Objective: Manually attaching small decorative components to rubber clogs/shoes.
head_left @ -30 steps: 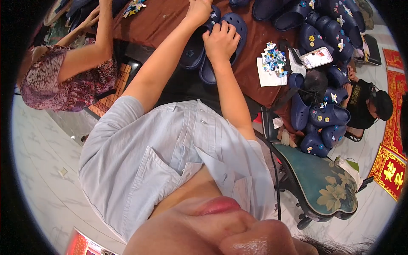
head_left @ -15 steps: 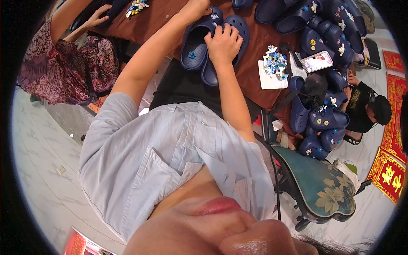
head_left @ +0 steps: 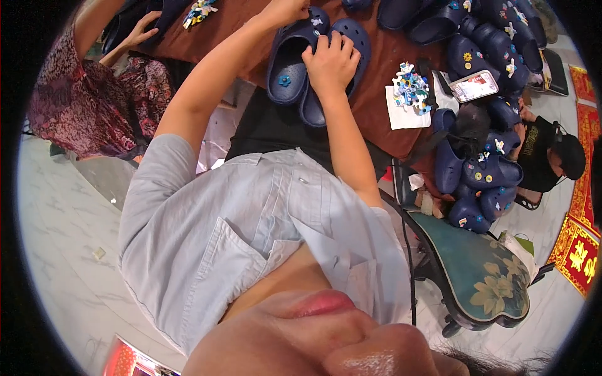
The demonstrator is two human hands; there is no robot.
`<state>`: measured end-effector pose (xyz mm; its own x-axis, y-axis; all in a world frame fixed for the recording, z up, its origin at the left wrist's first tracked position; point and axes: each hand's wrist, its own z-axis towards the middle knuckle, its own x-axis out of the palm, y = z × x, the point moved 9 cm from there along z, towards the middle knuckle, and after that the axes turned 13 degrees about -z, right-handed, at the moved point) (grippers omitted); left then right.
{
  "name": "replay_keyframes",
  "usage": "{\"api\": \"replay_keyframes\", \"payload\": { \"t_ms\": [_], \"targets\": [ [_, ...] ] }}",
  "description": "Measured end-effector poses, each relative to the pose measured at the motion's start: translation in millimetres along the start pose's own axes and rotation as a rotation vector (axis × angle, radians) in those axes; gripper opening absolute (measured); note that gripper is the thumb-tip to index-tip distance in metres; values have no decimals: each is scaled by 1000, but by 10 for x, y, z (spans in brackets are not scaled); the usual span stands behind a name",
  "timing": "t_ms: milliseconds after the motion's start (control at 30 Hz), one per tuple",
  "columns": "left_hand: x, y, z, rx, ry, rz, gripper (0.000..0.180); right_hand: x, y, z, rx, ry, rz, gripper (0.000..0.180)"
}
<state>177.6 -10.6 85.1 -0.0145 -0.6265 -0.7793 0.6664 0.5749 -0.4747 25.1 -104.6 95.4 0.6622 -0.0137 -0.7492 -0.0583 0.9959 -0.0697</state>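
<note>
While the pair of dark blue clogs [head_left: 313, 62] lies side by side on the brown counter [head_left: 382, 119], the right hand [head_left: 331, 62] rests on the right clog with its fingers bent and pressing down, probably to keep the shoe from sliding. The left hand [head_left: 290, 9] grips the toe of the left clog, and a heap of small coloured charms on white paper [head_left: 409, 94] lies near, easy to reach.
</note>
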Motion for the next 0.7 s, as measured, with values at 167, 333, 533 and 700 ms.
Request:
{"api": "replay_keyframes", "payload": {
  "t_ms": [167,333,533,700],
  "targets": [
    [-39,321,71,-100,96,-217,17,11,7,22,1,2,6,37],
    [-172,386,43,-156,-78,-465,19,49,-35,49,25,20,12,36],
    [-461,254,-353,-236,-177,-603,21,68,-18,83,28,24,36,36],
    [-650,-830,-1013,-6,-115,-241,14,62,-55,96,38,29,45,38]
  ]
}}
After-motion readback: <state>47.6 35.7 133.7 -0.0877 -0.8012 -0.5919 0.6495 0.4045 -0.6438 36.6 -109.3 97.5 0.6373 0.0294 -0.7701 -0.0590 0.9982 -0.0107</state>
